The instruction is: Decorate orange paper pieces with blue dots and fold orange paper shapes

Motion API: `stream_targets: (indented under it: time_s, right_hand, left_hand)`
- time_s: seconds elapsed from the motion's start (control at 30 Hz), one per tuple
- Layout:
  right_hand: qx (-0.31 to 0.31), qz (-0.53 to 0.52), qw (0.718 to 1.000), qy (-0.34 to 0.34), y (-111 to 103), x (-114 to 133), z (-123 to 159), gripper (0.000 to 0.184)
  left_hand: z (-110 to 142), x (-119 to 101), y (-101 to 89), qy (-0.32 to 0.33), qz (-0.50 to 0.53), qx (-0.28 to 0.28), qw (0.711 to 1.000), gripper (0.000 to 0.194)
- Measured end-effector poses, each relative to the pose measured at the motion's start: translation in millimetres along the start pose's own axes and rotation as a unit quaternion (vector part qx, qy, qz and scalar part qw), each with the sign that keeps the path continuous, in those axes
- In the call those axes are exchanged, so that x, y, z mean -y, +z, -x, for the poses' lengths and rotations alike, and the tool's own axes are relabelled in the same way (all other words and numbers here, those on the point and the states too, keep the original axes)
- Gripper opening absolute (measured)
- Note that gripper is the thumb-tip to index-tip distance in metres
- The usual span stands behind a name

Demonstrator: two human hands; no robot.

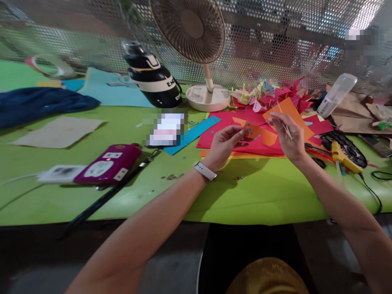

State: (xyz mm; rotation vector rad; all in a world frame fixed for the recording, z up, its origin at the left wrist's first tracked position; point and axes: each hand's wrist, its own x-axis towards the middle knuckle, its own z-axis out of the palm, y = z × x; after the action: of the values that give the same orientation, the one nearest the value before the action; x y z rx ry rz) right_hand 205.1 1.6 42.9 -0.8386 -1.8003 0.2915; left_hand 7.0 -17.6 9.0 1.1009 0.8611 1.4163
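Between its thumb and fingers, my left hand (224, 143) pinches a small orange paper piece (252, 130) with blue dots on it. My right hand (289, 136) is closed around a thin pale stick (287, 130), just right of that piece and apart from it. Below both hands lie red paper sheets (211, 136), with yellow-orange sheets showing under their front edge. A larger orange sheet (292, 112) rests behind my right hand. Farther back is a pile of folded paper shapes (269, 93) in red, yellow and pink, some dotted.
A yellow glue gun (346, 157) with a black cord lies at right, near a clear bottle (337, 96). Left of the paper are a phone (168, 130), a blue strip (196, 134) and a purple power adapter (107, 165). A fan (208, 98) and black bottle (156, 77) stand behind.
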Motion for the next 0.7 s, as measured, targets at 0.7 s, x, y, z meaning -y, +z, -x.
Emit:
stream_targets:
  time_s: [0.7]
  right_hand:
    - [0.099, 0.001, 0.995, 0.028, 13.1, -8.6, 13.2, 0.022]
  left_hand:
    - [0.1, 2.7, 1.5, -0.046, -0.034, 0.0, 0.998, 0.041]
